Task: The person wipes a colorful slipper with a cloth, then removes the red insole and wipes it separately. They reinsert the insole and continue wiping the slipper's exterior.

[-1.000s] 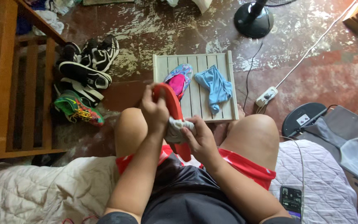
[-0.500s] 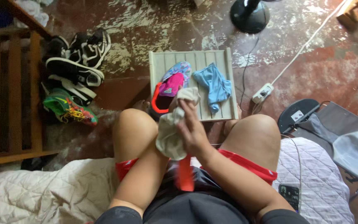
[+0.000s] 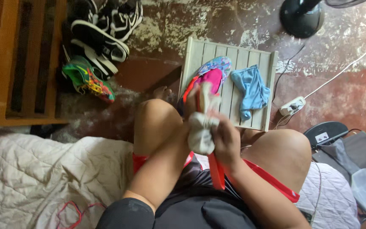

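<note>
I sit with both hands raised over my knees. My right hand [image 3: 227, 142] grips a crumpled off-white cloth [image 3: 202, 127] and presses it against a red sandal [image 3: 215, 170]. The sandal stands on edge between my thighs, its upper end near my left hand [image 3: 190, 98]. That hand holds the sandal's top and is mostly hidden behind the cloth. Just beyond, a colourful shoe with a pink inside [image 3: 212, 74] and a blue cloth [image 3: 250, 89] lie on a small grey slatted stool [image 3: 234, 53].
Several black-and-white shoes [image 3: 102, 32] and a green patterned shoe [image 3: 87, 78] lie beside a wooden frame [image 3: 18, 63] on the left. A fan base [image 3: 303, 17], a power strip [image 3: 292, 106] with cables and a black round object [image 3: 325, 133] are on the right. A quilt [image 3: 43, 178] lies under me.
The view has shifted and tilted. My right hand has slid the cloth along the sandal, up past its top half a second ago and partway back down now. My left hand keeps hold of the sandal.
</note>
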